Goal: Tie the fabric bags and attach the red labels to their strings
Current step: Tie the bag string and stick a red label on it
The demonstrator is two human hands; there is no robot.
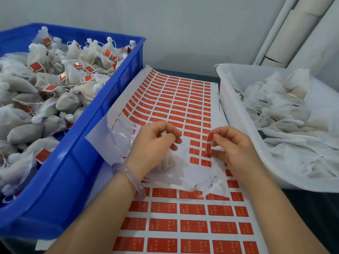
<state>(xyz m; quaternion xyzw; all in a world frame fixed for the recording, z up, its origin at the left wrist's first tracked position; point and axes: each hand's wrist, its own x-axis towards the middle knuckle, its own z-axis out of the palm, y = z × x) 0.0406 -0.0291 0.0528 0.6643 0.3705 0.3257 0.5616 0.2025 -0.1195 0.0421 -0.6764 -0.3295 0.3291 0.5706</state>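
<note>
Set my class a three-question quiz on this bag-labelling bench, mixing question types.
1. True or false: labelled bags lie in the blue crate.
2. The right hand pinches: A a label, B scissors, C a pen?
3. Complete: the left hand holds a ___ over the sheet.
Key: 1 true; 2 A; 3 bag.

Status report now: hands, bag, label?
Left hand grips fabric bag neck. Right hand pinches red label above label sheet. Nothing in the way.
</note>
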